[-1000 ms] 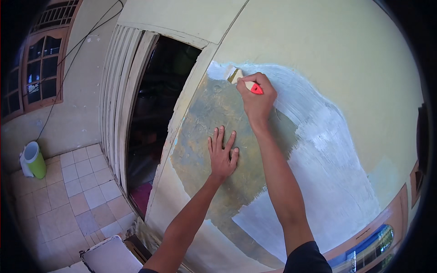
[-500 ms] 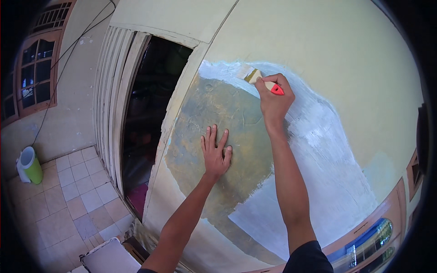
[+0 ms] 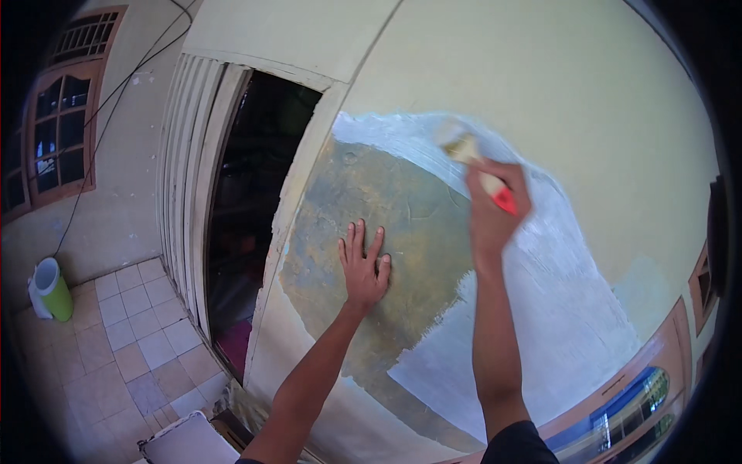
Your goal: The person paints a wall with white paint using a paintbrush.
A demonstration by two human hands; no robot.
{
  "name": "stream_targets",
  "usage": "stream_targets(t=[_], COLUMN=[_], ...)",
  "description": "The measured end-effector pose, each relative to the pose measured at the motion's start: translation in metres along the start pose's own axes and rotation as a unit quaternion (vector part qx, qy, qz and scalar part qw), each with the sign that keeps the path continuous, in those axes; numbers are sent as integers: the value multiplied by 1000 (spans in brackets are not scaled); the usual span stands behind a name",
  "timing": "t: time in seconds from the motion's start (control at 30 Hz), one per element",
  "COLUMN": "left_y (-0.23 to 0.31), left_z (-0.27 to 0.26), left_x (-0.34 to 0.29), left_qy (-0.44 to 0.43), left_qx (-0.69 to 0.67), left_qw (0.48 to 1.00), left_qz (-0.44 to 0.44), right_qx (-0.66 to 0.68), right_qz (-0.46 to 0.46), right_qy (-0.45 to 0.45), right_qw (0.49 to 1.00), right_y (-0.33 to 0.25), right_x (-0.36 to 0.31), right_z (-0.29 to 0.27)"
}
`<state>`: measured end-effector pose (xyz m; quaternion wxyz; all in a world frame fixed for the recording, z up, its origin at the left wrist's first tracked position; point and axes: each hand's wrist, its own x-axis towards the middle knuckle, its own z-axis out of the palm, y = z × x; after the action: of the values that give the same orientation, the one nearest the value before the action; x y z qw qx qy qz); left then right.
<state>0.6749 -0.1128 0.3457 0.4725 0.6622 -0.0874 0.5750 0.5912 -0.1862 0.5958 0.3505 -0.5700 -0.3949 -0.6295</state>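
Head view. A pale wall (image 3: 610, 100) fills most of the field and bears a rough grey-brown patch (image 3: 421, 240), bordered above and to the right by a brushed coat of white paint (image 3: 564, 301). The right hand (image 3: 501, 207) pinches the handle of a flat paintbrush (image 3: 464, 148) between thumb and fingers. The brush lies over the upper white band, bristles directed up and to the left; they are blurred, and whether they touch the wall cannot be told. Its handle is pale with a red end (image 3: 505, 202); any marking there is too blurred to read. The left hand (image 3: 365, 271) rests on the grey-brown patch, fingers spread and pointing upward, below and to the left of the brush. A dark sleeve (image 3: 519, 445) covers part of the right arm at the lower edge.

Left of the patch stand a dark doorway (image 3: 259, 162) and a slatted white panel (image 3: 185, 178). Farther left, a green bucket (image 3: 58, 300) stands on the tiled floor (image 3: 143, 313), beneath a wood-framed window (image 3: 62, 127) and a black cable (image 3: 117, 99). A second window (image 3: 630, 406) curves along the lower right rim.
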Motion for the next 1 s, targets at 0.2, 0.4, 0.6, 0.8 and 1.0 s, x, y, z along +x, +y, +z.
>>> stream_targets(t=[0.2, 0.4, 0.6, 0.8, 1.0], left_y=[-5, -4, -6, -2, -5], left_z=[4, -2, -3, 4, -2], left_x=[-1, 1, 1, 0, 1], left_qy=[15, 3, 5, 5, 15], left_qx=[-5, 12, 22, 10, 2], left_qw=[1000, 1000, 1000, 1000, 1000], left_qz=[8, 2, 14, 19, 16], right_qx=[10, -83, 46, 35, -49], right_qz=[72, 172, 117, 113, 137], right_qy=[-70, 50, -50, -87, 23], right_qw=[995, 980, 991, 989, 989], right_y=[26, -7, -11, 33, 3], right_x=[-3, -7, -13, -26, -36], right_z=[28, -90, 20, 81, -38])
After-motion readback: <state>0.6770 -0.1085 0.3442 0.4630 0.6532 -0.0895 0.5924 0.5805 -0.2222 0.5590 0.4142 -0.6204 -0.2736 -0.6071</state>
